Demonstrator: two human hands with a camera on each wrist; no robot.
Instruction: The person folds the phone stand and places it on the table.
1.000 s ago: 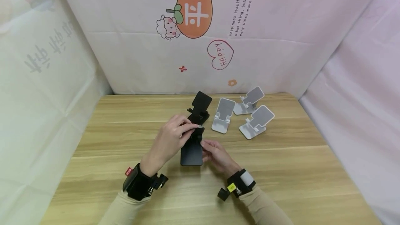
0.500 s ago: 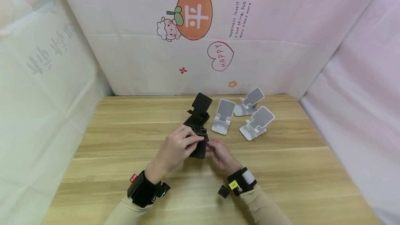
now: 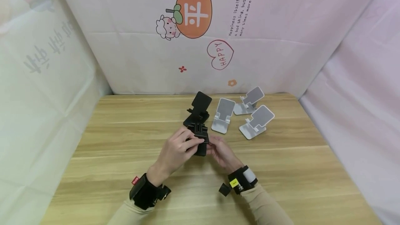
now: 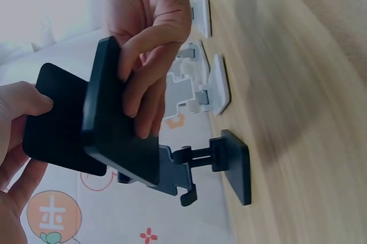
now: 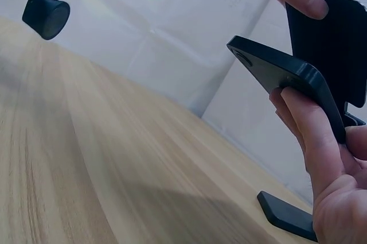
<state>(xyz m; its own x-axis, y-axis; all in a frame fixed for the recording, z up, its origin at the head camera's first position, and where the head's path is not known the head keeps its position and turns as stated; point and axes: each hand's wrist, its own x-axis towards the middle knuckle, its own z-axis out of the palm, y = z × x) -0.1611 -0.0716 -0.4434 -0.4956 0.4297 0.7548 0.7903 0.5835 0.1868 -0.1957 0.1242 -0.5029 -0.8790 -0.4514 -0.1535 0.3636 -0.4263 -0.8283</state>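
Both hands hold a black phone stand [image 3: 201,150] a little above the table, at the middle. My left hand [image 3: 176,147] pinches its thinner support plate [image 4: 60,120], thumb on one face and fingers behind. On the thicker base [image 4: 117,126], the curled fingers of my right hand [image 3: 222,153] grip the edge and underside. The plate and base stand at an angle to each other, a gap showing between them in the left wrist view. The hinge is partly hidden by the fingers. A second black phone stand [image 3: 201,103] stands unfolded just behind the held one.
Three white phone stands with grey pads stand to the right: one nearer the middle [image 3: 225,110], one at the back [image 3: 253,96] and one in front [image 3: 262,116]. The wooden table [image 3: 125,131] ends at a printed cloth wall [image 3: 140,65].
The held stand has tilted over and its far end has come up and toward me, showing its hinge. My left hand has moved slightly down and right with it.
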